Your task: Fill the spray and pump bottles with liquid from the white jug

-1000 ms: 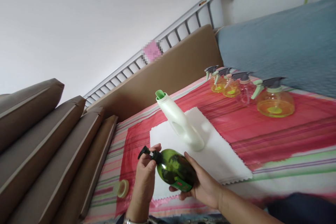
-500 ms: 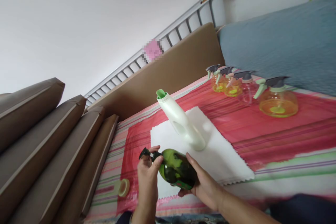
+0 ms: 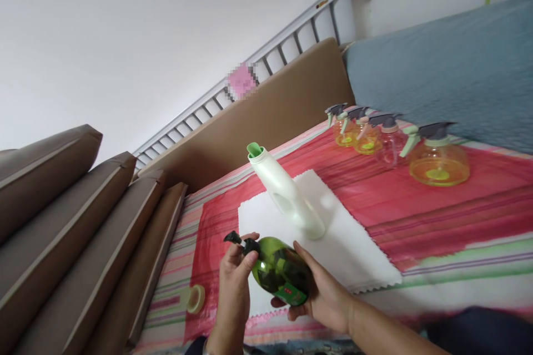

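A dark green pump bottle (image 3: 277, 266) lies tilted between my two hands, its green label partly showing near the base. My left hand (image 3: 235, 269) closes with thumb and fingers round the collar of the black pump head (image 3: 251, 246). Wrapped about the lower body of the bottle is my right hand (image 3: 322, 291). Just beyond stands a pale green-white jug (image 3: 287, 191), uncapped, with a green spout in its mouth. It rests on a white cloth with a scalloped edge (image 3: 350, 249). A pale cap (image 3: 195, 299) lies to the left of my left hand.
Several spray bottles stand in a row at the right, the nearest (image 3: 439, 162) holding orange liquid. Red sheeting (image 3: 416, 199) covers part of the striped cloth (image 3: 478, 272). Brown padded panels (image 3: 120, 199) rise at the left; a blue-grey padded surface (image 3: 441, 66) borders the right.
The green bottle has rolled slightly in my hands, so more of its label shows. The pump nozzle has turned a little. The jug and spray bottles stay in place.
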### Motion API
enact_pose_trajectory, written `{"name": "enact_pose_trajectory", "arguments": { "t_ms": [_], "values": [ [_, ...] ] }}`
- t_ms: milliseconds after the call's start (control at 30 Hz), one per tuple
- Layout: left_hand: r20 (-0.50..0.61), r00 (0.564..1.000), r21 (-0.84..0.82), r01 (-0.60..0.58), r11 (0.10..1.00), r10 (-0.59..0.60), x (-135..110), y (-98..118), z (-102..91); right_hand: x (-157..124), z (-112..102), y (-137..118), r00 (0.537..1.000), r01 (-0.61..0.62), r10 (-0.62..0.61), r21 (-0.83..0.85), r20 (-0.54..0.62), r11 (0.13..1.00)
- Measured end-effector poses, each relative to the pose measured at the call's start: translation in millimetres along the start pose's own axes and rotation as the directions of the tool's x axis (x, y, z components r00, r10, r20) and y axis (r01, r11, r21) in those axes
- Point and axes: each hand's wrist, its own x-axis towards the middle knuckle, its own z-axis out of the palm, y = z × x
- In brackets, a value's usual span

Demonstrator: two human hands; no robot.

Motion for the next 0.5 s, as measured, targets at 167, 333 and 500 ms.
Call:
{"name": "enact_pose_trajectory", "arguments": {
  "t_ms": [167,333,500],
  "values": [
    [0.116,0.993,0.003,-0.022,1.000,0.021,-1,5,-3.9,2,-7,-2,0.984,-0.162,0.161,0.000,0.075,0.987],
    [0.271,0.959,0.018,-0.085,0.996,0.077,1,7,-11.6,8,-18,-2,0.949,-0.291,0.291,-0.021,0.121,0.957],
    [0.336,0.938,0.021,-0.100,0.995,0.087,1,9,-14.5,10,-24,0,0.919,-0.353,0.352,-0.022,0.178,0.935]
  ]
}}
